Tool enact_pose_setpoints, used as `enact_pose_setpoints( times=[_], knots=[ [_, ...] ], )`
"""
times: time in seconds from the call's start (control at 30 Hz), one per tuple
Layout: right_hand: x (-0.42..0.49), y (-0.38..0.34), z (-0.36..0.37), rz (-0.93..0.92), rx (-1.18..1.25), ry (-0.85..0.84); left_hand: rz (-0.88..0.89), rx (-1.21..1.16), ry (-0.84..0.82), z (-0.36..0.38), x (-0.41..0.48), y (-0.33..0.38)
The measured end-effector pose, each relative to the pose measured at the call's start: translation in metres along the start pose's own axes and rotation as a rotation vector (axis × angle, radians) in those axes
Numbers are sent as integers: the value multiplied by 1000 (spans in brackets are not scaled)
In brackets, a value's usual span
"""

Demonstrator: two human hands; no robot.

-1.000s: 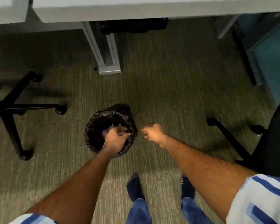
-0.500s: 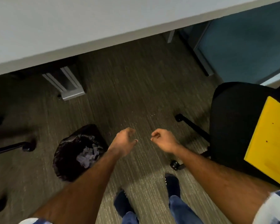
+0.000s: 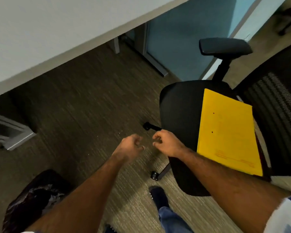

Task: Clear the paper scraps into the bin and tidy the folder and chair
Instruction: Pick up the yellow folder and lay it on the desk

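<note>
A yellow folder (image 3: 225, 132) lies flat on the seat of a black office chair (image 3: 180, 111) at the right. The bin (image 3: 29, 197), lined with a black bag, stands at the lower left with pale paper scraps inside, partly hidden by my left forearm. My left hand (image 3: 130, 147) and my right hand (image 3: 167, 143) hover side by side over the carpet in the middle, both loosely curled and holding nothing. My right hand is just left of the chair seat's front edge, not touching it.
A white desk (image 3: 49, 36) spans the upper left, with its grey leg foot (image 3: 12, 137) at the left. A blue partition (image 3: 183, 39) stands behind the chair. Chair casters (image 3: 154, 175) sit near my feet. Tiny white specks (image 3: 119, 132) dot the carpet.
My left hand has come out of the bin and moved right. The view has swung right, bringing the chair and yellow folder fully into sight while the bin slid to the lower left.
</note>
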State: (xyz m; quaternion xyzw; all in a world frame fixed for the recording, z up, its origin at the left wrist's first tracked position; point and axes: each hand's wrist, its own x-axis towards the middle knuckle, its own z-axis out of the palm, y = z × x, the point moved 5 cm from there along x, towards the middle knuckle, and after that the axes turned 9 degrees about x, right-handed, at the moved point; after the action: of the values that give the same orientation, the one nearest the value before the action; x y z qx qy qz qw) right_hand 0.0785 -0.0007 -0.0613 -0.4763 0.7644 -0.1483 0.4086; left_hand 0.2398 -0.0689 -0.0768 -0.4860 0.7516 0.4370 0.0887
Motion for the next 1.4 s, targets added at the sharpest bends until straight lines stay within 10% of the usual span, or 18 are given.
enact_pose_setpoints(
  times=[0.23, 0.5, 1.2, 1.4],
  knots=[
    [-17, 63, -95, 42, -213, 296, 141, 25, -62, 32, 37, 103],
    [-19, 140, -124, 243, -202, 256, 244, 61, -138, 99, 59, 185],
    [-17, 194, -166, 98, 51, 351, -147, 48, -50, 158, 86, 214],
    [-39, 253, -188, 591, 51, 424, -83, 86, -53, 140, 83, 199]
  ],
)
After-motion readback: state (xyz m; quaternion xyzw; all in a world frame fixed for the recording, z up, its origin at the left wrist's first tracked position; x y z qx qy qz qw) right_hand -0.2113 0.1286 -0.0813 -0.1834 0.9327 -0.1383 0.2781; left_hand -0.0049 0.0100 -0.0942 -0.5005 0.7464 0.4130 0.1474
